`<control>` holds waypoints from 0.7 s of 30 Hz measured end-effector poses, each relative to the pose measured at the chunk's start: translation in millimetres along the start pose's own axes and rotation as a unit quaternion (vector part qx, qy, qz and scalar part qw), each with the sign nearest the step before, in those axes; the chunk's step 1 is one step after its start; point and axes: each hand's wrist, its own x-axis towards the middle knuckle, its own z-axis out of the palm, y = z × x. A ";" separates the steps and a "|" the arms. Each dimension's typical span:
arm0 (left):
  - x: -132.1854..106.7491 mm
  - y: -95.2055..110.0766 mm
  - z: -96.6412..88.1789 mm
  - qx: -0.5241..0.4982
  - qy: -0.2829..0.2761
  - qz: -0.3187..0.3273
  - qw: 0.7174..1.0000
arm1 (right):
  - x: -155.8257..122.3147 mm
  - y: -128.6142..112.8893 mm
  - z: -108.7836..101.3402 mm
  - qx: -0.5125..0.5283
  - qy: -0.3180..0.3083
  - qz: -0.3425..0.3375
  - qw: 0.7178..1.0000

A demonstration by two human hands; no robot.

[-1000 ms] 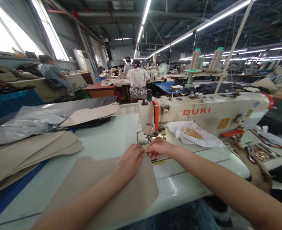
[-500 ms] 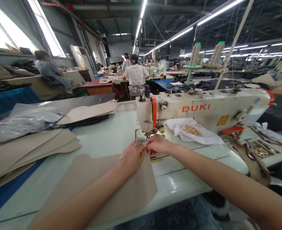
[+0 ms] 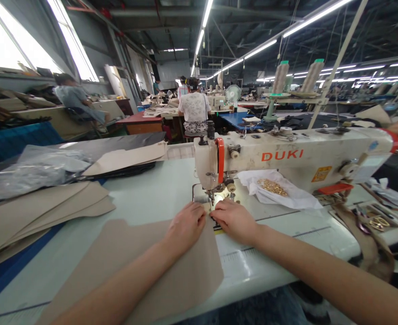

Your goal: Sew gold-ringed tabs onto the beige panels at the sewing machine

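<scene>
A large beige fabric panel (image 3: 145,266) lies flat on the sewing table, its upper right corner close under the needle area of the white sewing machine (image 3: 246,153). My left hand (image 3: 187,223) rests on that corner with its fingers curled, gripping the panel's edge. Just to its right, my right hand (image 3: 234,219) has its fingertips pressed together at the same edge, in front of the presser foot (image 3: 211,196). What the right fingertips pinch is too small to make out. The machine's lamp lights the spot behind my right hand.
A white cloth (image 3: 253,185) with small gold metal pieces (image 3: 271,187) lies under the machine arm. Beige panels (image 3: 60,207) and a clear plastic bag (image 3: 46,164) are stacked at left. A parts tray (image 3: 393,216) stands at right. A seated person (image 3: 195,106) works ahead.
My right hand has shifted slightly down and right, its wrist lower and its fingers flatter. My left hand stays on the panel, which has hardly moved. The view has turned slightly left.
</scene>
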 end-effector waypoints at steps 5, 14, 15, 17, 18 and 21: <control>1.4 -2.9 -3.2 -0.009 -0.009 0.015 1.000 | -0.8 5.4 -8.3 -0.042 -0.042 -0.043 0.997; 1.5 -4.0 -1.7 -0.009 -0.012 0.019 1.000 | -24.6 3.5 -32.7 -0.099 -0.083 -0.224 0.966; 1.5 -3.3 -1.9 -0.006 -0.013 0.018 1.000 | -22.7 2.0 -29.8 -0.101 -0.074 -0.228 0.966; 1.6 -1.6 -2.8 0.002 -0.017 0.014 1.000 | -16.9 -0.2 -21.5 -0.095 -0.042 -0.226 0.969; 1.6 -0.9 -3.5 0.005 -0.019 0.010 1.000 | -13.9 -1.0 -16.9 -0.088 -0.021 -0.218 0.972; 2.1 0.3 -5.6 0.001 -0.029 0.001 1.000 | -7.4 -2.7 -6.3 -0.061 0.033 -0.169 0.983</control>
